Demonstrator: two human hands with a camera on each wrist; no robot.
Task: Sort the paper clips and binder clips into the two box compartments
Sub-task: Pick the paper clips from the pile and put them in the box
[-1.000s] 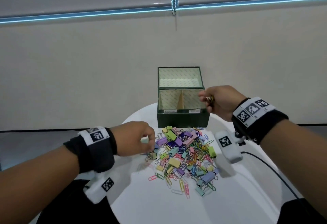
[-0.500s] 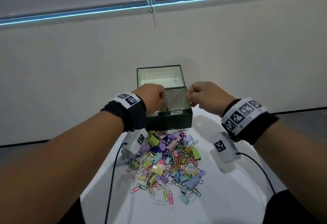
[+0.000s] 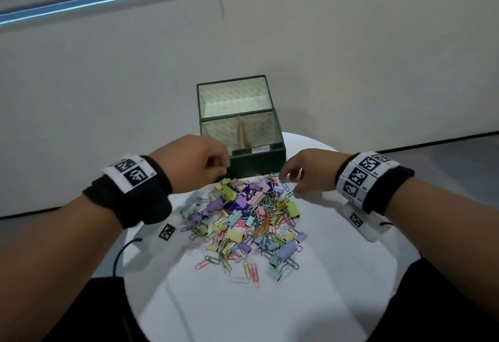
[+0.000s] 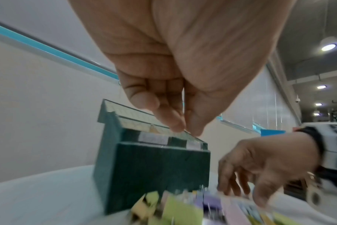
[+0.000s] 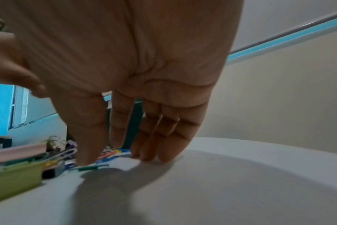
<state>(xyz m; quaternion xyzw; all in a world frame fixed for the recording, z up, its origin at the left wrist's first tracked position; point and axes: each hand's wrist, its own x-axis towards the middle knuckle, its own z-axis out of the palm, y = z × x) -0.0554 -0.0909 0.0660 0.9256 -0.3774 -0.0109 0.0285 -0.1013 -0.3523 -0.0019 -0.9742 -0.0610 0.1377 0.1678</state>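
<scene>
A heap of pastel binder clips and coloured paper clips (image 3: 248, 220) lies on the round white table. Behind it stands the dark green box (image 3: 256, 163), with a divider (image 3: 241, 132) splitting its front part in two. My left hand (image 3: 216, 166) hovers at the box's front left corner. In the left wrist view its fingers (image 4: 185, 129) hang loosely curled against the thumb, with no clip visible between them. My right hand (image 3: 289, 186) reaches down at the heap's far right edge with straight, spread fingers. Its index fingertip rests by a green paper clip (image 5: 92, 167).
The white table (image 3: 243, 301) is small and round, with its edge close on both sides. A dark cable (image 3: 118, 255) hangs off its left side. A plain wall stands right behind the box. A large green binder clip (image 5: 15, 178) lies left of my right hand.
My left hand went from the heap up over the box, then drew back to its front corner. My right hand left the box's right rim, dropped to the heap's edge and opened.
</scene>
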